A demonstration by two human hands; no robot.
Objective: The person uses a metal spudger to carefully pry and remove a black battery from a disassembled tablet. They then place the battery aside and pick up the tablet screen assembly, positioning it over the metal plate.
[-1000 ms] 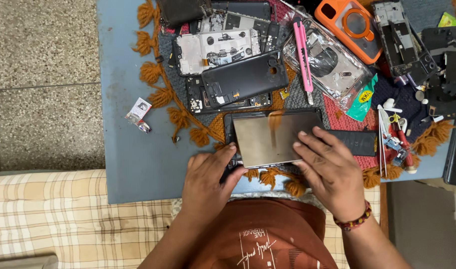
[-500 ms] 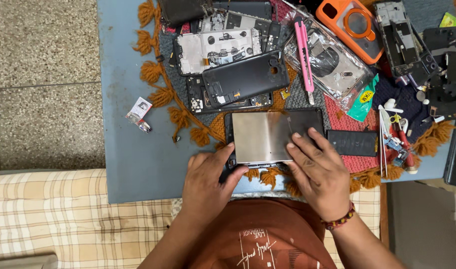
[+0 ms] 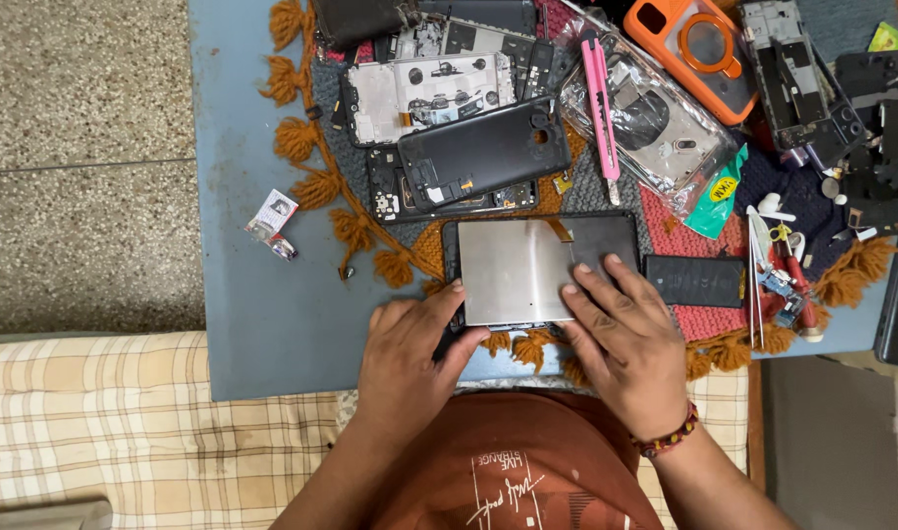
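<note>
A phone screen panel (image 3: 527,263) lies face down on the woven mat, its silvery metal back up and an orange flex cable at its top edge. My left hand (image 3: 407,355) grips its lower left corner, thumb on the edge. My right hand (image 3: 621,334) presses flat on its lower right part, fingers spread over the silver plate. A black phone battery (image 3: 694,281) lies just right of the panel. Above it sit a black phone back cover (image 3: 483,157) and a white phone mid-frame (image 3: 424,93).
The blue table (image 3: 262,314) carries a fringed mat (image 3: 311,186), a pink utility knife (image 3: 600,98), an orange phone case (image 3: 694,49), a clear bag of parts (image 3: 655,128), tweezers and small tools (image 3: 778,265), and a small packet (image 3: 272,218). A checked cushion (image 3: 125,432) lies below.
My right hand has slid left and down over the panel. The panel now lies flatter and shows a plain silver back instead of a tilted, reflecting one.
</note>
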